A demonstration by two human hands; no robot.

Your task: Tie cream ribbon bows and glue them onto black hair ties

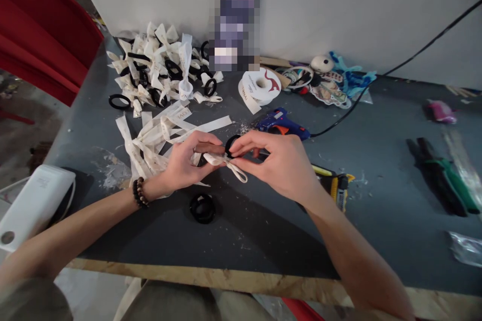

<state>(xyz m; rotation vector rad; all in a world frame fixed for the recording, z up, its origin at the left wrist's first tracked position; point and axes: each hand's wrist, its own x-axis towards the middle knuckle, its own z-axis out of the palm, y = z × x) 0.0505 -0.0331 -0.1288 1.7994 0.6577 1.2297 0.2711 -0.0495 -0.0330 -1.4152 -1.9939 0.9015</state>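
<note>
Above the dark table (263, 230), my left hand (188, 160) and my right hand (276, 160) meet. Both pinch the same small piece: a cream ribbon bow (229, 163) with a black hair tie (230, 143) sitting on it. A loop of the ribbon hangs below my fingers. A brown stick-like thing shows between the hands, and I cannot make out what it is. Another black hair tie (202, 208) lies on the table just under my left wrist. Cut cream ribbon strips (161, 135) lie beside my left hand.
A pile of finished ribbon bows on hair ties (158, 67) sits at the back left. A ribbon spool (261, 86), a blue glue gun (282, 123) with its black cord, a yellow utility knife (337, 183), green-handled pliers (448, 175) and a white device (33, 205) are around.
</note>
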